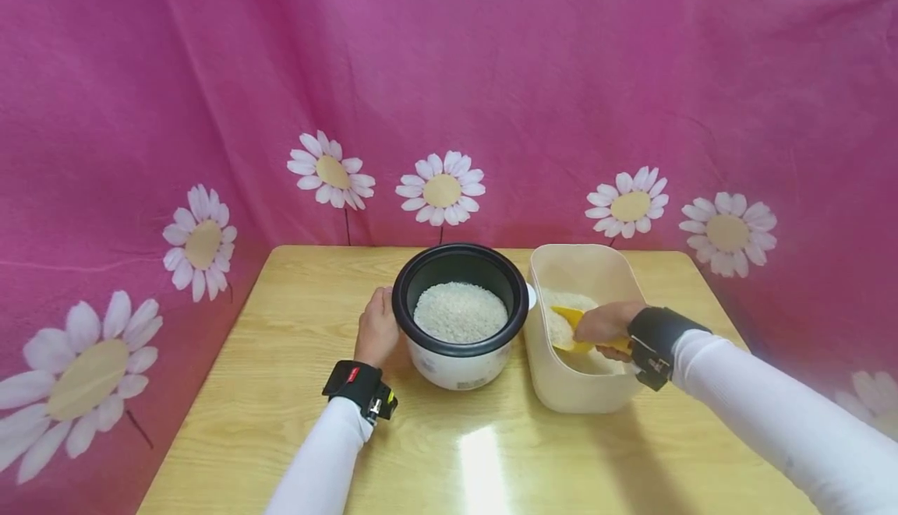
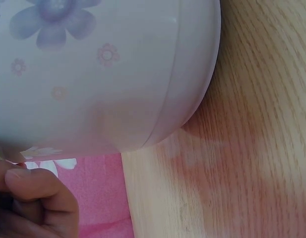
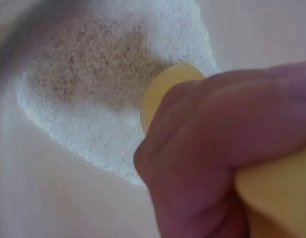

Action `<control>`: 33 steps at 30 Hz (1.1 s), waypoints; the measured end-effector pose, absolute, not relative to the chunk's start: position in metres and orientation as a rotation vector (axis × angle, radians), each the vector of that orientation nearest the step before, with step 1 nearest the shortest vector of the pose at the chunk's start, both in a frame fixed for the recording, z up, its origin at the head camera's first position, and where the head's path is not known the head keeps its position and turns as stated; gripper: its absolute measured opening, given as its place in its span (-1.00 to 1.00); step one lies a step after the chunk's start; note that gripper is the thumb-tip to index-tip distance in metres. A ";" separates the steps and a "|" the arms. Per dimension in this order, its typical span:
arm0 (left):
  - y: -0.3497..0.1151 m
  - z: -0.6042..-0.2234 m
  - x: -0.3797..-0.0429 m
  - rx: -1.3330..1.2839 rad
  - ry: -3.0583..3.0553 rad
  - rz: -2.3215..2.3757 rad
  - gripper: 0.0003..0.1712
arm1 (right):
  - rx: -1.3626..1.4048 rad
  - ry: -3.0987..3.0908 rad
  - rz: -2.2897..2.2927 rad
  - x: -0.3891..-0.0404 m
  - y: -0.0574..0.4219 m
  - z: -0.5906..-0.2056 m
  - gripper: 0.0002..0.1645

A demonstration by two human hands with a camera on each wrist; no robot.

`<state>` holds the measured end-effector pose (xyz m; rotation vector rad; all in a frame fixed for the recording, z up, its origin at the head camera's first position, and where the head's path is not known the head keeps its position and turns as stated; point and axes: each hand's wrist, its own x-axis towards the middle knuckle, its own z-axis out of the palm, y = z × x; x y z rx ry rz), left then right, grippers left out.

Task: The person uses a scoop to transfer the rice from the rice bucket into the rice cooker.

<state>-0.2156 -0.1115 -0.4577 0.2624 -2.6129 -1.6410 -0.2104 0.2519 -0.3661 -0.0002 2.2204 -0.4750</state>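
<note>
A white rice cooker with a black rim and printed flowers stands on the table, white rice inside it. At its left side my left hand grips it where a side handle would be, the hold itself mostly hidden; the left wrist view shows the curled thumb and fingers close against the cooker's wall. My right hand reaches into a cream plastic bin and grips a yellow scoop by its handle. Rice lies in the scoop and over the bin's floor; the scoop's front meets the rice.
Both containers stand side by side on a light wooden table, the bin close to the cooker's right handle. A pink cloth with daisies hangs behind the table and along its sides.
</note>
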 end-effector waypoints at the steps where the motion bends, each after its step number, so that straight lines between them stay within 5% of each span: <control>1: -0.111 -0.458 -0.215 0.259 -2.615 -1.641 -0.52 | 0.017 2.216 -0.490 -0.210 0.252 -0.365 -0.69; 10: -0.108 -0.458 -0.215 0.270 -2.617 -1.630 -0.55 | 0.221 2.206 -0.683 -0.211 0.252 -0.364 -0.50; 18: -0.106 -0.461 -0.216 0.250 -2.620 -1.626 -0.54 | 0.084 2.114 -0.642 -0.222 0.265 -0.378 -0.67; 33: -0.102 -0.461 -0.213 0.281 -2.643 -1.639 -0.54 | 0.083 2.048 -0.662 -0.236 0.277 -0.389 -0.68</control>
